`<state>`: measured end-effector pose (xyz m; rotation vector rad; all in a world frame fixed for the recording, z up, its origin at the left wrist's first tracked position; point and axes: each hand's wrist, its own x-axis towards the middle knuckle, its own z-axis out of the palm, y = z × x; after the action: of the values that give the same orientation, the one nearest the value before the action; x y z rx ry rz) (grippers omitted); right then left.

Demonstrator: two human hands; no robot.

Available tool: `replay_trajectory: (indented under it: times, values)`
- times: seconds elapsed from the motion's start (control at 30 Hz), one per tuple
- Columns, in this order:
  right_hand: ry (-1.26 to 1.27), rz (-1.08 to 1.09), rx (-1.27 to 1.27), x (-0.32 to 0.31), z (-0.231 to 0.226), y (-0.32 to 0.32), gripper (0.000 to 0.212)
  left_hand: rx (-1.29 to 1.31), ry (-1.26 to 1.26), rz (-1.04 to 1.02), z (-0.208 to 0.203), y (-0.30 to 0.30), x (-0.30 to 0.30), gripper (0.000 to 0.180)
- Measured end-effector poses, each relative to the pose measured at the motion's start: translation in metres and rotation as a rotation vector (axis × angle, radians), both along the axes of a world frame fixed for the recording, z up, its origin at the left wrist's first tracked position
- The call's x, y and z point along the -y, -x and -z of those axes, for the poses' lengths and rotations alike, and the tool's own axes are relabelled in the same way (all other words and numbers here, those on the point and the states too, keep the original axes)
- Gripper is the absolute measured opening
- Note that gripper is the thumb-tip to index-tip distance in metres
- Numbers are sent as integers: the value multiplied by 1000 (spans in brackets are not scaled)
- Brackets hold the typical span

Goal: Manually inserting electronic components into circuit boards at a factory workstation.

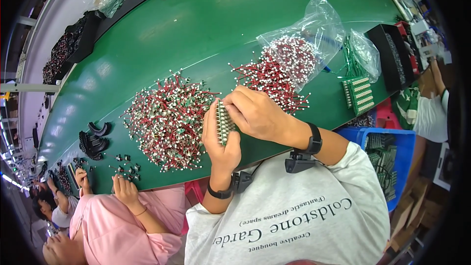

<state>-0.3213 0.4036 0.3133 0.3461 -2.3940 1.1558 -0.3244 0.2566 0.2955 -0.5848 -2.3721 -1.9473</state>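
Note:
My left hand (222,153) is closed around a narrow circuit board panel (222,123) with a row of small pale connectors along it, held upright. At the panel's far end my right hand (256,113) is pinched, its thumb and forefinger touching or nearly touching the panel. Whatever sits between those fingertips is hidden. Just left of my hands spreads a big pile of red wires with white plugs and small green boards (169,122). Beyond my right hand lies a second heap of red wire leads (270,76), partly inside a clear plastic bag (319,27).
Stacked green panels (359,95) lie at the right on the green table (206,24), near a black tray (387,56). A blue bin (405,152) of boards stands beside me. To my left a co-worker in pink (127,221) handles small black parts (130,169).

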Motion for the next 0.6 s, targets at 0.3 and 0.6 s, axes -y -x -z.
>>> replay_trajectory:
  times: [0.3,0.6]
  values:
    - [-21,61,-28,-2,0,-7,12,-113,165,18,-5,-2,-5,65]
    - [40,93,0,1,8,-7,12,-111,184,45,-2,-2,-4,66]
